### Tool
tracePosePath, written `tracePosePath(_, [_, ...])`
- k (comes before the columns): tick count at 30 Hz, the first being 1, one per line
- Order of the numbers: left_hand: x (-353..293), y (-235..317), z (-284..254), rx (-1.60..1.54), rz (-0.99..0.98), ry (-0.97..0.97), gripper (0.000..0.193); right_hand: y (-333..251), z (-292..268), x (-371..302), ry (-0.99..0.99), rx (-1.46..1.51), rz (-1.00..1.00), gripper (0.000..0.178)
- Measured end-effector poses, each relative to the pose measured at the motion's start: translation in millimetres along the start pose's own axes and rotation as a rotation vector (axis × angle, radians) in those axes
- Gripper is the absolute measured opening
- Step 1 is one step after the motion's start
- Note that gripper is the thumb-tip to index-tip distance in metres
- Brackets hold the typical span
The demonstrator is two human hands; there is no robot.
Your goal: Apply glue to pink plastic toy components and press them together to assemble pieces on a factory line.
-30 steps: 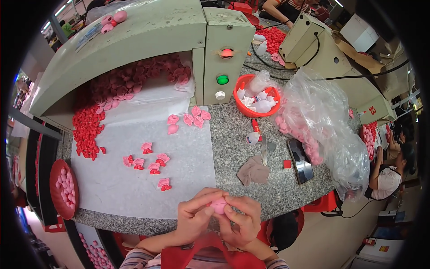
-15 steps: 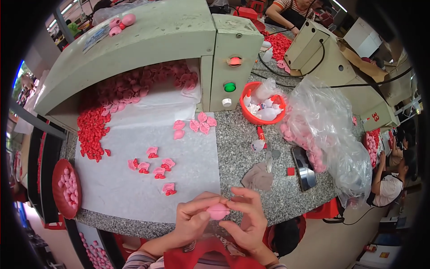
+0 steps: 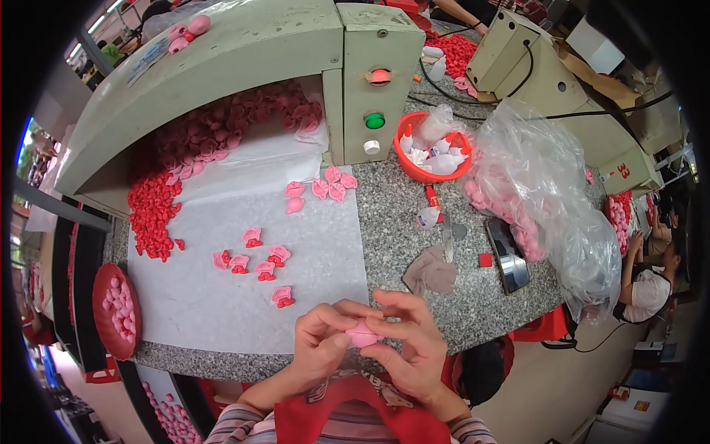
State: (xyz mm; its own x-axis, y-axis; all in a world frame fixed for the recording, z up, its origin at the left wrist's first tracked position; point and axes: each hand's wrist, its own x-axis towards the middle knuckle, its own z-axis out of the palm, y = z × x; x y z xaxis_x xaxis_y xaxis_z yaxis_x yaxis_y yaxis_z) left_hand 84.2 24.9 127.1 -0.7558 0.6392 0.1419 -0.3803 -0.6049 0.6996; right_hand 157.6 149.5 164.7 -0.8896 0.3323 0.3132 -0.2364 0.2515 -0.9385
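Observation:
Close to my body, over the table's near edge, a small rounded pink plastic piece (image 3: 363,335) with a seam line is held between both hands. My left hand (image 3: 319,342) pinches its left end with thumb and fingers. On the right end, my right hand (image 3: 411,345) has its thumb and a fingertip pressed. Beyond them on the white paper sheet (image 3: 200,311) lie several pink shell pieces with red feet (image 3: 265,271). Farther back sits a small group of plain pink shells (image 3: 319,189). A heap of small red parts (image 3: 153,218) is at the sheet's left.
A pale green arched machine (image 3: 244,55) stands behind, with pink shells (image 3: 222,122) under it. A red basket of glue bottles (image 3: 436,176), grey cloth (image 3: 431,271), phone (image 3: 509,255) and clear plastic bag (image 3: 551,192) lie right. Left is a red-brown bowl (image 3: 106,342). Co-workers sit beyond.
My right thumb has come up against the pink piece, where it was apart below it. Both hands stay at nearly the same spot. The view has shifted slightly.

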Motion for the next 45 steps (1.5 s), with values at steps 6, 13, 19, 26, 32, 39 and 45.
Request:
tracePosePath(6, [1.0,-1.0,0.6,-0.033,0.016,-0.046,0.013,-3.9,-1.1,1.5,0.006,0.014,-0.038,0.030])
tracePosePath(13, [1.8,-1.5,0.1,-0.026,0.022,-0.042,0.012,-2.2,-0.3,1.0,-0.007,0.026,-0.059,0.028])
tracePosePath(19, [2.2,-2.8,0.3,-0.053,0.009,-0.019,0.013,-2.1,1.4,0.3,0.002,0.086,-0.035,0.029])
tracePosePath(26, [4.7,0.5,4.4,-0.151,-0.084,0.032,0.014,-2.3,11.8,-6.3,0.201,0.147,0.084,0.031])
tracePosePath(32, [3.2,-3.6,-6.7,-0.235,-0.035,-0.057,0.014,-1.0,5.9,-7.5,0.139,0.101,0.105,0.028])
tracePosePath(39, [2.3,-4.0,-6.6,-0.190,-0.020,-0.090,0.015,-0.9,4.1,-9.5,0.133,0.129,0.115,0.022])
tracePosePath(45, [0.7,-5.0,-7.1,-0.203,-0.019,-0.094,0.014,-4.0,3.9,-9.4,0.121,0.133,0.125,0.019])
